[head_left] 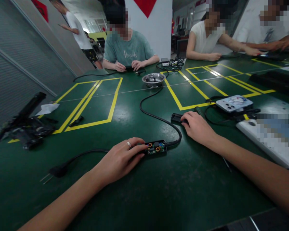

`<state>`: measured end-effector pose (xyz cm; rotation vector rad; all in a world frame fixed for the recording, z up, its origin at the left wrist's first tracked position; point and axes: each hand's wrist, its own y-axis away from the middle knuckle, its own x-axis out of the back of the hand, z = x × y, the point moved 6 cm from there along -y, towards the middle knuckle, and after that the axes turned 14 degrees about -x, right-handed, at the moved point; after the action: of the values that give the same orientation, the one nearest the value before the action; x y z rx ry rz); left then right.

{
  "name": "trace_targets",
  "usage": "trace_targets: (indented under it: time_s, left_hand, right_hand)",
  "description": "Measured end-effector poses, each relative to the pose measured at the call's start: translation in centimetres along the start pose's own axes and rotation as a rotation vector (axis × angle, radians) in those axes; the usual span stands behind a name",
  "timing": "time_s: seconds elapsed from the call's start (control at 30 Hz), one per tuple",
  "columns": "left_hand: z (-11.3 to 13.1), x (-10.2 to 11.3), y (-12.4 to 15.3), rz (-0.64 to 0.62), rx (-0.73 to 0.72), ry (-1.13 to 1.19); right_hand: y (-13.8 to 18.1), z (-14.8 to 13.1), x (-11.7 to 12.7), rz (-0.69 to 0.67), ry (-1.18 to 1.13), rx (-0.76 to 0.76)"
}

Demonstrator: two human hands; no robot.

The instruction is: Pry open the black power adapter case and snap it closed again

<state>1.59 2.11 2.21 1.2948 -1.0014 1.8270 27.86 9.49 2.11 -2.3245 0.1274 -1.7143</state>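
My left hand (pixel 121 157), with a ring on one finger, grips the left end of an open black casing. Inside it a circuit board (pixel 157 146) with copper coils faces up. A black cable (pixel 159 118) leaves the casing's right end and curves away. From its left side a power cord leads to a two-pin plug (pixel 59 170) on the table. To the right, my right hand (pixel 198 126) holds a black plastic cover (pixel 176 118) by its right end, low at the table surface. Its fingertips are partly hidden. A dark green screwdriver handle (pixel 197 111) shows just behind that hand.
A metal bowl (pixel 153 79) with small parts stands mid-table. At right lie a phone (pixel 234 103) and a white device (pixel 267 141); at left, a pile of black parts (pixel 30 131). Yellow tape (pixel 115 99) marks the green table. Several people sit opposite, their hands on the table.
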Motion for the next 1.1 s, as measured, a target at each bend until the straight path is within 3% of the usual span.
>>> trace_targets:
  time_s: [0.17, 0.3, 0.47, 0.63, 0.83, 1.0, 1.1]
  left_hand:
    - [-0.3, 1.0, 0.0, -0.008, 0.022, 0.003]
    - [-0.6, 1.5, 0.1, -0.03, 0.026, -0.001]
    - [-0.9, 0.9, 0.2, -0.042, 0.006, -0.01]
    - [-1.1, 0.4, 0.2, -0.038, 0.027, -0.005]
    - [-1.1, 0.3, 0.0, -0.044, 0.037, 0.022]
    - [-1.1, 0.3, 0.0, -0.045, 0.043, 0.033]
    - [-1.2, 0.1, 0.0, -0.037, 0.037, 0.031]
  right_hand:
    - [0.0, 0.2, 2.1, 0.147, -0.259, -0.121]
    - [0.4, 0.3, 3.1, 0.16, -0.525, -0.202]
    - [0.5, -0.5, 2.2, 0.006, -0.69, -0.191]
    - [1.1, -2.0, -0.3, -0.365, -0.864, -0.161]
    - [2.4, -3.7, 0.2, -0.365, -0.823, -0.059]
    - [3.6, -7.1, 1.8, -0.354, -0.699, 0.186]
    - [4.1, -8.6, 1.3, -0.386, -0.684, 0.243]
